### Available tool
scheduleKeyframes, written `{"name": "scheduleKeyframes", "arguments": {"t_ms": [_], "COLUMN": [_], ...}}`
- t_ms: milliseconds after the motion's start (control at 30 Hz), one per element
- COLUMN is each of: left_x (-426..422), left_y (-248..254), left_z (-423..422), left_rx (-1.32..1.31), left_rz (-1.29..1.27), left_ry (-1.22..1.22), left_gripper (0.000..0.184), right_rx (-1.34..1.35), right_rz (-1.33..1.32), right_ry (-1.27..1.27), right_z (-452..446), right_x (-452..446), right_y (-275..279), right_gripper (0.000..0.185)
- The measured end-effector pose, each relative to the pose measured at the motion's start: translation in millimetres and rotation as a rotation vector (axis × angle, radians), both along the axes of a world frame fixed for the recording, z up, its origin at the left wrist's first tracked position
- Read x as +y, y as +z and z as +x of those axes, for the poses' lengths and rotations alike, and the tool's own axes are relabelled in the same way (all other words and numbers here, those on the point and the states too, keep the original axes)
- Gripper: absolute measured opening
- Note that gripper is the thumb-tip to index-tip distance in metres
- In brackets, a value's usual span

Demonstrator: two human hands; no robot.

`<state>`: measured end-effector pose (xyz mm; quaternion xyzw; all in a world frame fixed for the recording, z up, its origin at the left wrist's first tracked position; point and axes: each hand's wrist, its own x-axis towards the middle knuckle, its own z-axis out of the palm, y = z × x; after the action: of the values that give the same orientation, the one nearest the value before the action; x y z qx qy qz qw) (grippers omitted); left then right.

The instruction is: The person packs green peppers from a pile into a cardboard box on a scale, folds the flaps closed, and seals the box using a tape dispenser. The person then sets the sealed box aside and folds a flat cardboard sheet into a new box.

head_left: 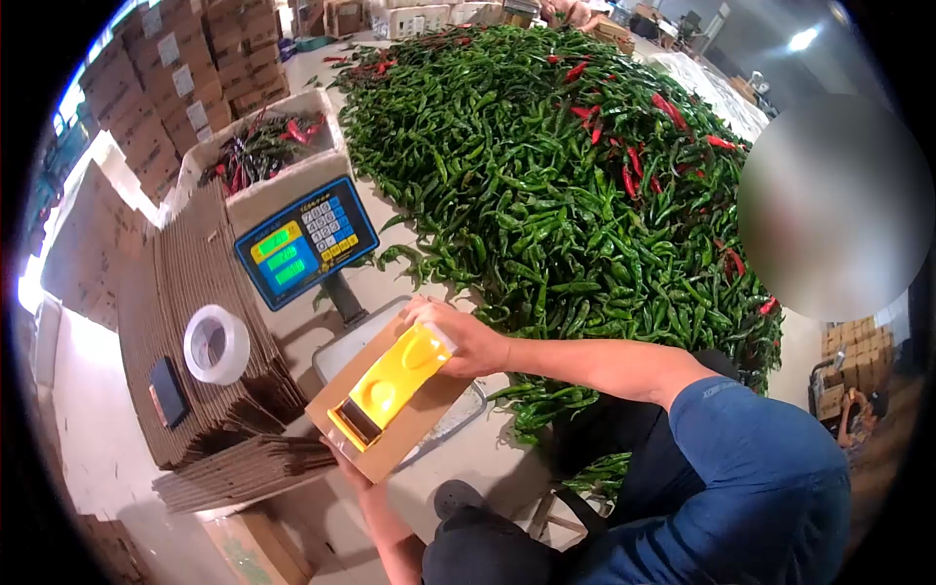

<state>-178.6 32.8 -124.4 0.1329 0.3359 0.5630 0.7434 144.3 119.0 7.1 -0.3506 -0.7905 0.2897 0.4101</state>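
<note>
My right hand (458,336) is wrapped round the far end of a yellow tape dispenser (390,385). The dispenser lies against the upper face of a brown cardboard box (444,402). At the box's near lower edge is my left hand (349,466), holding the box from below; most of its fingers are hidden behind the cardboard. Under the box shows the metal platform of a weighing scale (460,417). The scale's blue display (307,242), with lit green readouts, stands just beyond.
Green peppers (546,195) with some red ones form a large heap ahead. To the left, flattened cartons (210,283) carry a tape roll (216,344) and a dark phone-like object (169,392). Behind stand a white crate (255,185) of peppers and stacked boxes (180,88).
</note>
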Motion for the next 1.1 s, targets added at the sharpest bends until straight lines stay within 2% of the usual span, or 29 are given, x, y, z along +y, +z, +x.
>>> {"name": "scheduleKeyframes", "arguments": {"t_ms": [67, 200, 300, 400, 500, 533, 567, 633, 733, 800, 933, 1000, 1100], "left_x": [-7, -5, -3, -11, 3, 6, 11, 22, 29, 30, 29, 29, 28], "left_y": [-26, -25, 24, 116, 100, 99, 102, 105, 103, 96, 116, 89, 100], "left_z": [2, 15, 16, 24, -9, -12, -23, -29, -22, -27, -20, -28, -19], "left_rx": [-0.027, 0.151, 0.296, 0.682, 1.381, 1.299, 1.479, 1.634, 1.312, 1.286, 1.236, 1.133, 0.967], "left_rz": [-0.088, 0.069, 0.338, 0.573, 0.788, 0.738, 0.753, 0.82, 0.801, 0.777, 0.673, 0.686, 0.56], "left_ry": [0.053, 0.37, 0.405, -0.029, -0.127, -0.107, -0.181, -0.246, -0.232, -0.261, -0.351, -0.287, -0.291], "left_gripper": [0.083, 0.084, 0.086, 0.098, 0.121, 0.122, 0.123, 0.12, 0.115, 0.112, 0.102, 0.094, 0.086], "right_rx": [0.024, 0.033, 0.014, -0.108, -0.075, -0.037, -0.044, -0.055, -0.043, -0.021, 0.02, 0.02, 0.032], "right_rz": [0.002, -0.042, -0.044, -0.053, -0.011, -0.003, -0.005, -0.008, -0.038, -0.048, -0.052, -0.049, -0.037], "right_ry": [-0.005, -0.011, 0.008, 0.002, -0.002, -0.003, -0.002, -0.001, -0.018, -0.022, -0.017, -0.023, -0.034], "right_z": [-1, -2, -1, 4, 6, 5, 3, 2, 1, -2, 0, 0, -1], "right_x": [3, 2, 4, 4, 10, 8, 6, 6, 5, 4, 3, 0, -1], "right_y": [-4, -5, -7, -8, -12, -16, -20, -24, -21, -18, -9, -8, -7], "right_gripper": [0.05, 0.063, 0.063, 0.063, 0.062, 0.062, 0.061, 0.059, 0.057, 0.054, 0.05, 0.051, 0.054]}}
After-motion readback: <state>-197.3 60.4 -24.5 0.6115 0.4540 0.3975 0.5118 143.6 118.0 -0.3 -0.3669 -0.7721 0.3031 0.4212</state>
